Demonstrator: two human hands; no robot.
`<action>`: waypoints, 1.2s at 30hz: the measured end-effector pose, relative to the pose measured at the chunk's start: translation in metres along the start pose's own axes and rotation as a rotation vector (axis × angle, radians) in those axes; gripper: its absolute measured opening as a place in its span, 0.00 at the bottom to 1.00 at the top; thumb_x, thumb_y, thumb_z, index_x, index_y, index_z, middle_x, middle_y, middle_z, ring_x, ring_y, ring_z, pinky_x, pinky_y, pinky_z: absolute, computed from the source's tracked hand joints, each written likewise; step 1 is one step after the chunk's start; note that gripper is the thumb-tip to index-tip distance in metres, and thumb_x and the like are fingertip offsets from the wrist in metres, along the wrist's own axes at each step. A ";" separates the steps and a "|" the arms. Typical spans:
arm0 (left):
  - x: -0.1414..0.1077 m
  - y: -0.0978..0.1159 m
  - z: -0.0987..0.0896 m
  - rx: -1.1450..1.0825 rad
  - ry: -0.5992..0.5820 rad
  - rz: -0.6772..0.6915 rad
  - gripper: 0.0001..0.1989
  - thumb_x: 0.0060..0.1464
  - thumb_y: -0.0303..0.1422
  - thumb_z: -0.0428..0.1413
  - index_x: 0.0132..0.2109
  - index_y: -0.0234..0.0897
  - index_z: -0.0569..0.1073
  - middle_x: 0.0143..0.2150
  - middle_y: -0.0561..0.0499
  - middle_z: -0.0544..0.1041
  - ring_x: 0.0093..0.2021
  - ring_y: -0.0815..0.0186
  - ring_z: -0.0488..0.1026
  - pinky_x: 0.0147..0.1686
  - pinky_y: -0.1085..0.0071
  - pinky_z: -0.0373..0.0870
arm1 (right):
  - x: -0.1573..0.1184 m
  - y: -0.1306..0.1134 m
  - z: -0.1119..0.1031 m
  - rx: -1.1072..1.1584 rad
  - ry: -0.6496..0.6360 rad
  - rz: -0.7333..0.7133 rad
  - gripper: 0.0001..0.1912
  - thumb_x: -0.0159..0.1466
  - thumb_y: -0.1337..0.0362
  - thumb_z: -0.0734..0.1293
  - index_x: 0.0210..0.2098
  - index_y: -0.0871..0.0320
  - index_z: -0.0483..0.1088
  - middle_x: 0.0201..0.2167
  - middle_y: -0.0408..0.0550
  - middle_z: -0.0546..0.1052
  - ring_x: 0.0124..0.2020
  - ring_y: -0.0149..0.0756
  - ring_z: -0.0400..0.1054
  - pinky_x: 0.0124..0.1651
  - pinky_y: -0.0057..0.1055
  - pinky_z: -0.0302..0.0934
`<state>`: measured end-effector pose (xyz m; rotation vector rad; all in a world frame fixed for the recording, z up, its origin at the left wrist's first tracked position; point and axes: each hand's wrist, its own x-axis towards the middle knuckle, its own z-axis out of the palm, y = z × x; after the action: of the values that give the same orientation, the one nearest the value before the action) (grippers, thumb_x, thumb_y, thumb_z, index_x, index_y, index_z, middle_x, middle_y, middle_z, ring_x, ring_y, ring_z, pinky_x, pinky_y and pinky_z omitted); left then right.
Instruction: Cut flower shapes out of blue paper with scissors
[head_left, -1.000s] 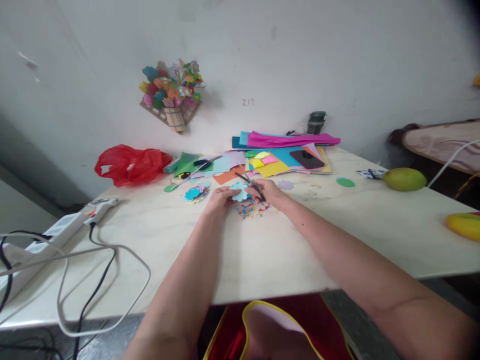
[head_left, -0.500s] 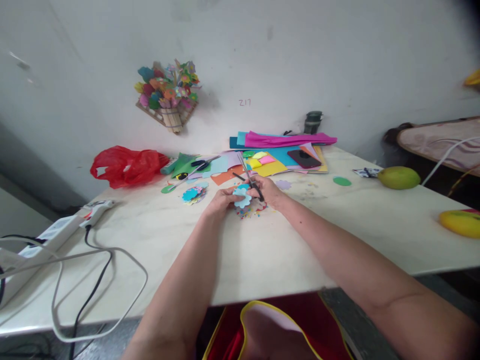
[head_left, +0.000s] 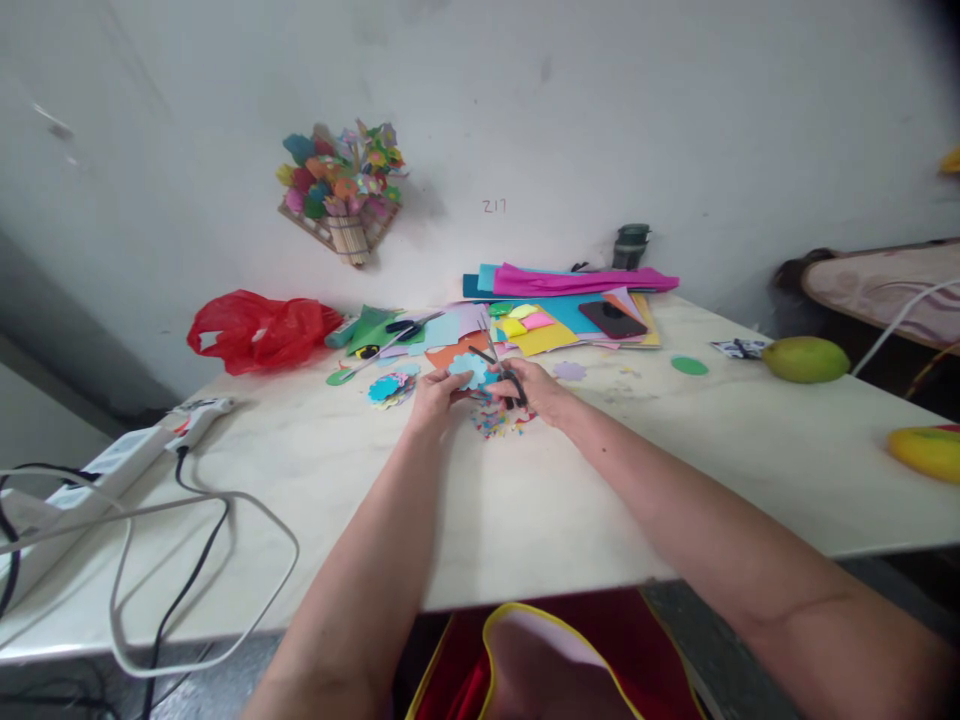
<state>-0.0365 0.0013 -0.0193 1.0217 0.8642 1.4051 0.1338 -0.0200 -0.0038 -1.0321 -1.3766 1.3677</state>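
Observation:
My left hand pinches a light blue scalloped paper flower between thumb and fingers. A darker blue piece of paper shows just behind it. In my right hand is a pair of scissors with black handles, its blades pointing up and away from me. Right-hand fingers are close to the blue paper; whether they touch it I cannot tell. Small coloured paper scraps lie on the table below the hands. Left of them sits a pile of cut paper flowers.
Coloured paper sheets and a phone lie at the back of the table. A red plastic bag, second scissors and a power strip are leftward. Mangoes lie on the right. A cable loops over the front edge.
My left hand has shifted slightly left with the light blue flower, away from the right hand. More of the scraps and of the darker blue paper now show. The view has moved a little.

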 end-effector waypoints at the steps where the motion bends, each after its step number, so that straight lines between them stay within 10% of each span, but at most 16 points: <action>1: 0.001 0.000 -0.001 -0.014 0.016 0.008 0.13 0.31 0.32 0.68 0.25 0.31 0.74 0.24 0.51 0.76 0.25 0.70 0.72 0.32 0.72 0.73 | 0.001 0.002 -0.002 -0.010 -0.022 0.010 0.23 0.49 0.62 0.76 0.40 0.60 0.66 0.19 0.40 0.73 0.16 0.28 0.66 0.11 0.19 0.44; 36: 0.004 -0.001 -0.001 -0.202 0.089 -0.066 0.04 0.45 0.22 0.59 0.32 0.31 0.75 0.28 0.49 0.78 0.31 0.64 0.79 0.36 0.70 0.79 | 0.002 0.005 -0.010 -0.146 -0.225 0.072 0.14 0.54 0.59 0.73 0.27 0.60 0.65 0.18 0.42 0.71 0.13 0.23 0.61 0.10 0.17 0.46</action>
<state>-0.0371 0.0058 -0.0203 0.7760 0.7949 1.4575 0.1425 -0.0152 -0.0094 -1.0559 -1.6386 1.4893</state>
